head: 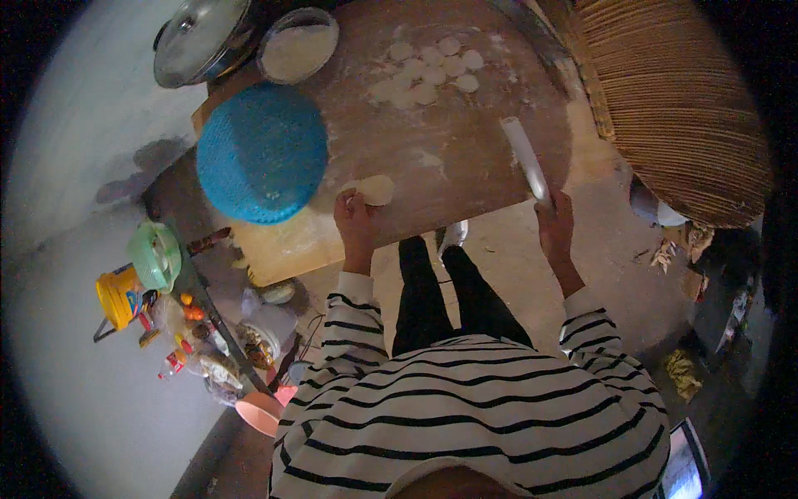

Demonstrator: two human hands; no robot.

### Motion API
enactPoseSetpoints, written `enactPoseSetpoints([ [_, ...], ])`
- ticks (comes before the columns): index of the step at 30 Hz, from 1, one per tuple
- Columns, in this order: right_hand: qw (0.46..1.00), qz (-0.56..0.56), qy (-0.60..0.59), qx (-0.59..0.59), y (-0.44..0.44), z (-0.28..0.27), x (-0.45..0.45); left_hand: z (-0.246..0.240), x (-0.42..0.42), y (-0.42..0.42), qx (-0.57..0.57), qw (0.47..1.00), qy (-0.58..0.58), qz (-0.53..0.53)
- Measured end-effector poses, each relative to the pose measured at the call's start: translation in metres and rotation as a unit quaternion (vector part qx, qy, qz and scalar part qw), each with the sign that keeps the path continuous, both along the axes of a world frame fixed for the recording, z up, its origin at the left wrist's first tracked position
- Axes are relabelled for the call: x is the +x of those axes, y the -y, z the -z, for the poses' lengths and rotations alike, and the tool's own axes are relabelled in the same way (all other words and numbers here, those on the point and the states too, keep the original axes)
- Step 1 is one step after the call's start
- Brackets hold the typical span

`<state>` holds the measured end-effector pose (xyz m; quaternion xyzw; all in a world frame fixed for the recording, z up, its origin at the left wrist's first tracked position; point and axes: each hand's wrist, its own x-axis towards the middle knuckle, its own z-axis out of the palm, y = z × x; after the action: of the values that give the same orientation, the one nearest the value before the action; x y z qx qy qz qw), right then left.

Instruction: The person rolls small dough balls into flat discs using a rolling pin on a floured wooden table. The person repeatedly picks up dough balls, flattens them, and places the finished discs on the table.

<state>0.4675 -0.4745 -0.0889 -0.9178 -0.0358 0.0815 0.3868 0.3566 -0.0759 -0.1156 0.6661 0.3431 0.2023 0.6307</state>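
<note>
My left hand (354, 218) pinches the edge of a flat dough round (375, 189) near the front edge of a floured wooden board (449, 193). In my right hand (555, 224) is the near end of a smooth white rolling pin (527, 156), which slants up and left over the board's right side. The pin is apart from the dough. Farther back on the board lies a cluster of small dough pieces (430, 75), pale and dusted with flour. A blue round, textured tray or lid (262, 153) sits left of my left hand.
A bowl of flour (298, 50) and a pot with a glass lid (202, 40) stand at the back left. A ribbed brown mat (679, 112) fills the right side. A green basket (154, 256), yellow bucket (118, 298) and pink basin (259, 413) are at left.
</note>
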Motion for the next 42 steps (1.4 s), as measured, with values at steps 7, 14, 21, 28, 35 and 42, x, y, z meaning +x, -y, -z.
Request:
enactPoseSetpoints([
  [7,0.998,-0.032,0.048,-0.004,-0.013,-0.003,0.002,-0.011,0.008,-0.015,-0.087,0.983,-0.162,-0.022],
  [14,0.999,-0.006,0.053,0.013,-0.013,-0.006,0.000,-0.034,-0.001,-0.014,0.037,0.981,-0.189,-0.001],
  [21,0.997,-0.004,0.049,0.061,-0.011,0.004,-0.007,-0.011,-0.008,-0.018,-0.087,0.986,-0.141,0.011],
  [28,0.997,-0.012,0.071,0.036,-0.004,0.019,-0.007,0.009,-0.031,-0.028,0.110,0.974,-0.196,0.025],
  [35,0.997,-0.012,0.063,0.047,-0.011,0.009,-0.005,-0.036,0.011,-0.008,0.431,0.872,-0.218,0.082],
  [42,0.997,0.017,0.055,0.043,-0.018,0.000,-0.005,-0.043,0.068,0.108,0.440,0.677,-0.129,0.576],
])
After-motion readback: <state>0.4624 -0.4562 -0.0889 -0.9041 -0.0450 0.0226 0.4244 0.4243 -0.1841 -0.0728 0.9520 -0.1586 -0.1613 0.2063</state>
